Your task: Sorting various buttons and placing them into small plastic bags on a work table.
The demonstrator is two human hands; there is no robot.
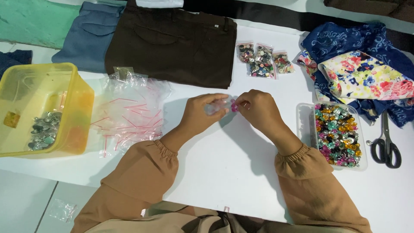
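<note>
Where the two hands meet above the white table [233, 172], a small clear plastic bag [215, 106] is pinched in the left hand [200, 113], and the right hand [258, 108] grips a pink button [234, 106] at the bag's mouth. Just right of the right forearm stands a clear tray [302, 125] of coloured buttons. Black-handled scissors [385, 144] lie beyond it, below floral fabric [366, 77]. Three filled button bags [263, 59] rest beside brown trousers [172, 41]. Left of the hands lies a heap of empty zip bags [129, 110], then a yellow tub [77, 108] holding silvery buttons.
</note>
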